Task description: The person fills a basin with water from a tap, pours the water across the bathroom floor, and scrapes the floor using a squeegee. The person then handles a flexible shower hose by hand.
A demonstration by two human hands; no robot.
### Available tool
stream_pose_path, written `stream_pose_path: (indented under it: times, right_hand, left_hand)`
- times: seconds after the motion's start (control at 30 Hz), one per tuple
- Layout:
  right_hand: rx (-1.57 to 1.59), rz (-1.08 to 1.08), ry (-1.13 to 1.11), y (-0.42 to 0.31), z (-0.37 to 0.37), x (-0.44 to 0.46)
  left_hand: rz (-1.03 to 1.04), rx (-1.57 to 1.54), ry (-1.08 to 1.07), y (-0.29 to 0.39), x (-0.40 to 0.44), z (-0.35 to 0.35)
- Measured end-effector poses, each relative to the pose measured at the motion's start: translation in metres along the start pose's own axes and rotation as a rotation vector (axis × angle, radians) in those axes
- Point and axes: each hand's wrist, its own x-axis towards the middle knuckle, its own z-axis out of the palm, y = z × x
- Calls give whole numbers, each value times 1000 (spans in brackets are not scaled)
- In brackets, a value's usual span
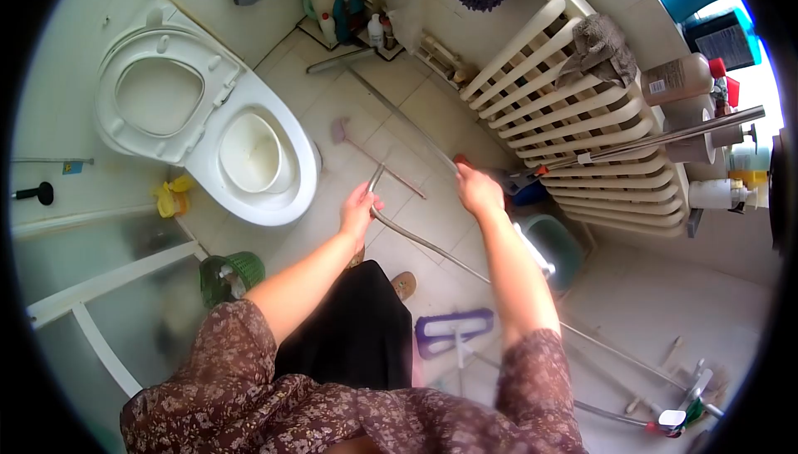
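My left hand (359,211) is closed around the end of a flexible grey hose (428,244); its narrow tip points up past the fingers. From there the hose runs down to the right and passes behind my right forearm. My right hand (480,188) grips the orange-red end of a long thin-handled floor squeegee (391,105). The squeegee's wide head (341,61) rests on the tiles near the far corner. Between the two hands, a thin pinkish stick with a wider end (382,161) lies on the floor.
A white toilet (287,175) with raised seat stands left. At right is a white radiator (573,113) with poles leaning across it and bottles alongside. A teal bucket (553,246), purple mop head (453,331), green basket (231,278) and tap fittings (694,392) surround me.
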Motion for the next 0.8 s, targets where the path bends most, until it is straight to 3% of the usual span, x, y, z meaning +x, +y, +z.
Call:
stream_pose_path:
  times: [0.17,0.37,0.6,0.8]
  right_hand:
    - [106,150,-100,2,18,31]
    - [42,315,-145,67,12,-50]
    - [-69,370,11,104,6,-159]
    - [-111,204,100,83,5,-108]
  left_hand:
    - [4,-47,38,-8,5,3]
    - [89,-21,8,21,15,13]
    - [181,-31,-31,41,30,12]
    - [204,22,-67,45,35,14]
